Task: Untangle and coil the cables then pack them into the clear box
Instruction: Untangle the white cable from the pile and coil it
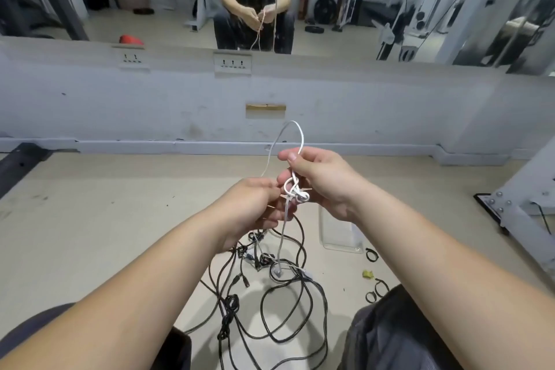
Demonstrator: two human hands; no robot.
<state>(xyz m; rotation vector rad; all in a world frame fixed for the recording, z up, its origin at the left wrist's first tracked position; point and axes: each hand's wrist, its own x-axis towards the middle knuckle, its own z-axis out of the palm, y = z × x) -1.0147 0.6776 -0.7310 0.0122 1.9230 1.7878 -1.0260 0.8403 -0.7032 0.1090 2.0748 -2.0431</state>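
Observation:
A thin white cable (292, 189) is knotted between my two hands at mid-frame. My left hand (255, 210) pinches it just left of the knot. My right hand (321, 180) grips it above the knot, and a loop of it arches up over that hand. The white cable's tail hangs down to the floor. Below lies a tangle of black cables (270, 294) with knots and plugs, spread between my knees. The clear box (339, 234) sits on the floor under my right wrist, partly hidden by it.
Small black cable ties (372, 255) and a yellow-green scrap (368, 274) lie on the floor at the right. A grey metal frame base (510, 207) stands far right. A low wall with sockets and a mirror runs across ahead.

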